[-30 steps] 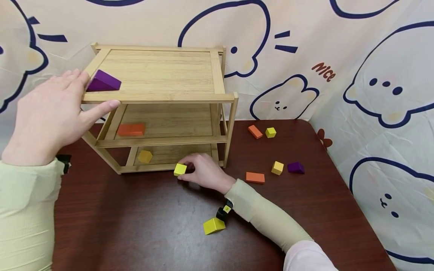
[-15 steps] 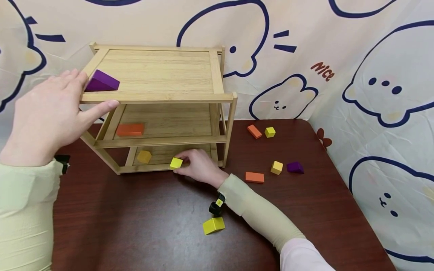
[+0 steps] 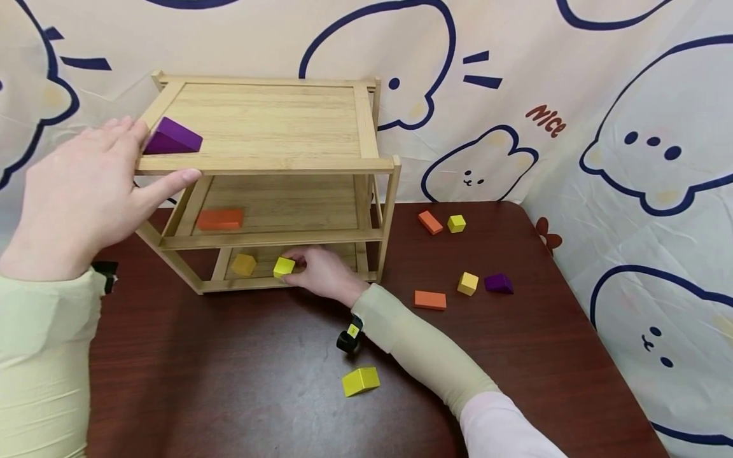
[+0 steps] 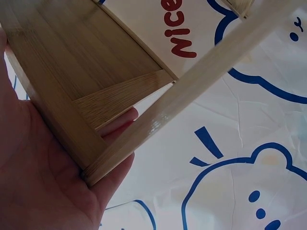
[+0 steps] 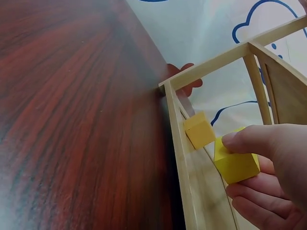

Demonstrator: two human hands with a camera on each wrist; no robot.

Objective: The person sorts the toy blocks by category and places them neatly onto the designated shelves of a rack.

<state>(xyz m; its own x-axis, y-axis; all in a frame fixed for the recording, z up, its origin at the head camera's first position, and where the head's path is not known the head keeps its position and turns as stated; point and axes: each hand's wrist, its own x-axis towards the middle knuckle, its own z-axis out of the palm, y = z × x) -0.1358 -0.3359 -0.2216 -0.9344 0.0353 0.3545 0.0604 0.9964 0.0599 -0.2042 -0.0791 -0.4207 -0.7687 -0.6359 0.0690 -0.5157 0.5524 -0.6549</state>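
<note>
In the head view my left hand [image 3: 86,187] grips the top front left corner of a wooden three-tier shelf [image 3: 269,164], thumb along the front edge and fingers at the side. A purple wedge block [image 3: 174,137] sits on the top board by those fingers. My right hand [image 3: 323,270] pinches a bright yellow cube [image 3: 283,267] between thumb and fingers, over the front rail of the lowest tier. To its left on that tier lies a darker yellow cube [image 3: 244,264], seen also beside the held cube [image 5: 236,160] in the right wrist view.
An orange block [image 3: 221,219] lies on the middle tier. On the dark table [image 3: 240,381] are a yellow wedge [image 3: 361,381] in front, and to the right two orange blocks [image 3: 430,300], two yellow cubes [image 3: 467,284] and a purple wedge [image 3: 499,284]. A printed cloth [image 3: 475,38] hangs behind.
My right hand has carried the bright yellow cube left and inward, from in front of the shelf to the lowest tier. The left hand keeps its place on the corner.
</note>
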